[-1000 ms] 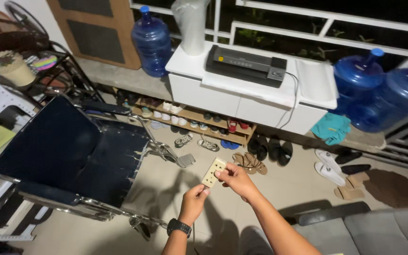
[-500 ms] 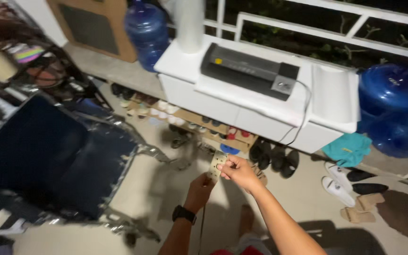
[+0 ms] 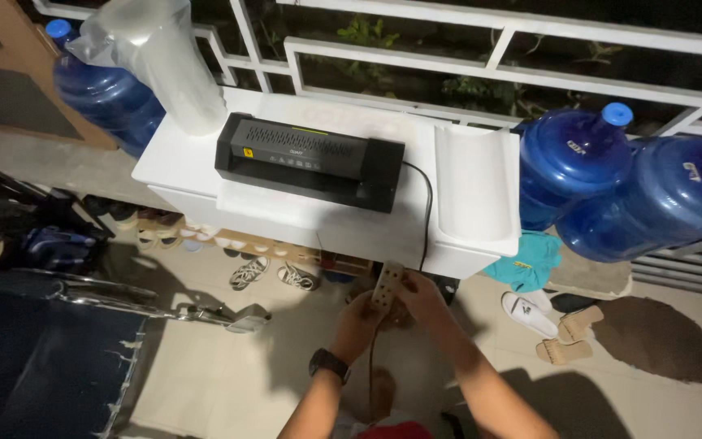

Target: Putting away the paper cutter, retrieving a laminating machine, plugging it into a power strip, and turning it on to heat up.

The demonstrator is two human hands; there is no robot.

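Two hands on power strip (image 3: 387, 284), just below white shelf (image 3: 318, 219) front edge. Black laminator (image 3: 310, 158) atop shelf, cord hanging off edge; jugs (image 3: 611, 179) right, sandals on floor. Left hand (image 3: 361, 315) cups strip's underside, right hand (image 3: 422, 297) pinches its side.

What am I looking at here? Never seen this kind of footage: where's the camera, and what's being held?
There is no machine: a person works with bare hands, and the one camera sits on their head, looking down. The left hand, with a dark watch on its wrist, and the right hand together hold a pale power strip. Just beyond stands a white cabinet carrying a black flat machine, probably a laminator, with its cord hanging down. Blue water jugs stand to the side; sandals lie on the floor.
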